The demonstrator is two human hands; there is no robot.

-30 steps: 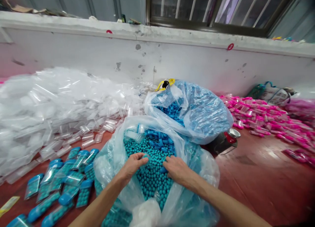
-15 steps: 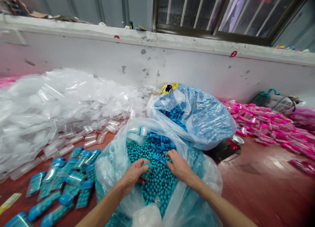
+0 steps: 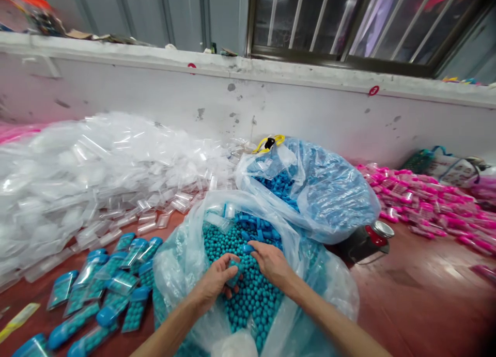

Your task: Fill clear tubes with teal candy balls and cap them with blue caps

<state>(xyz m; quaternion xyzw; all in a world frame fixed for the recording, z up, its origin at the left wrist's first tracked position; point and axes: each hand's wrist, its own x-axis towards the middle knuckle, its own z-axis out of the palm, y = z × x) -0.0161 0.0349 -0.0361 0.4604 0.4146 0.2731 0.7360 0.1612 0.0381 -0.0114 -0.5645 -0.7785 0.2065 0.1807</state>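
Note:
My left hand (image 3: 216, 278) is closed around a small clear container (image 3: 234, 275) that looks filled with teal beads. Between the thumb and fingers of my right hand (image 3: 273, 265) is a blue cap (image 3: 248, 249), just above and to the right of the container and apart from it. Both hands are over an open plastic bag (image 3: 174, 266) full of round teal beads (image 3: 253, 295). Loose blue caps (image 3: 261, 229) and a few clear empty containers (image 3: 217, 220) lie on the beads at the bag's far side. My left fingers partly hide the container.
Capped bead containers (image 3: 134, 308) lie on the red surface (image 3: 418, 305) at left, below a heap of clear empty containers (image 3: 116, 166). Behind stands a bag of blue caps (image 3: 333, 191). Right of it are a dark object with a metal lid (image 3: 383, 229) and pink packs (image 3: 418, 202).
My right hand has drawn a blue cap from the bag and moved left toward the container. My left hand still grips the container. The view has shifted slightly.

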